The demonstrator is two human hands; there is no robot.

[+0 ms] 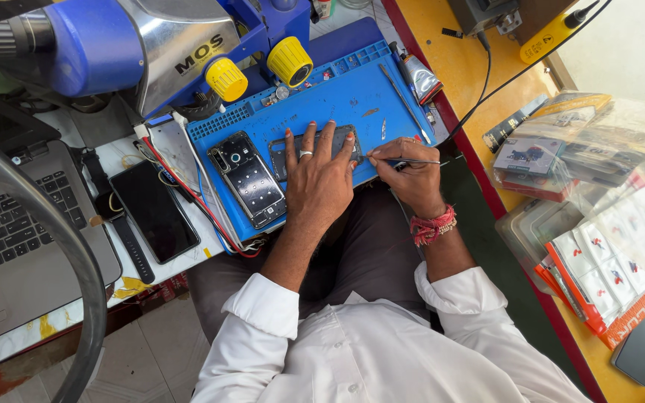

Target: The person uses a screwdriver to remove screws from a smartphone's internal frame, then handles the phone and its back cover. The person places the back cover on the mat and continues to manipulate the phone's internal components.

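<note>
My left hand (319,177), a ring on one finger, lies flat on a dark opened phone body (346,139) and presses it onto the blue work mat (345,93). My right hand (410,170), with a red thread band at the wrist, pinches thin metal tweezers (412,161) whose tip touches the phone's right edge. A detached black phone back cover (248,177) with camera holes lies on the mat just left of my left hand.
A blue microscope (136,41) with yellow knobs hangs over the mat's far left. A black phone (154,210) and a laptop (16,231) sit to the left. A glue tube (419,75) and a thin tool (404,101) rest at the mat's right. Packaged parts (599,224) fill the yellow counter.
</note>
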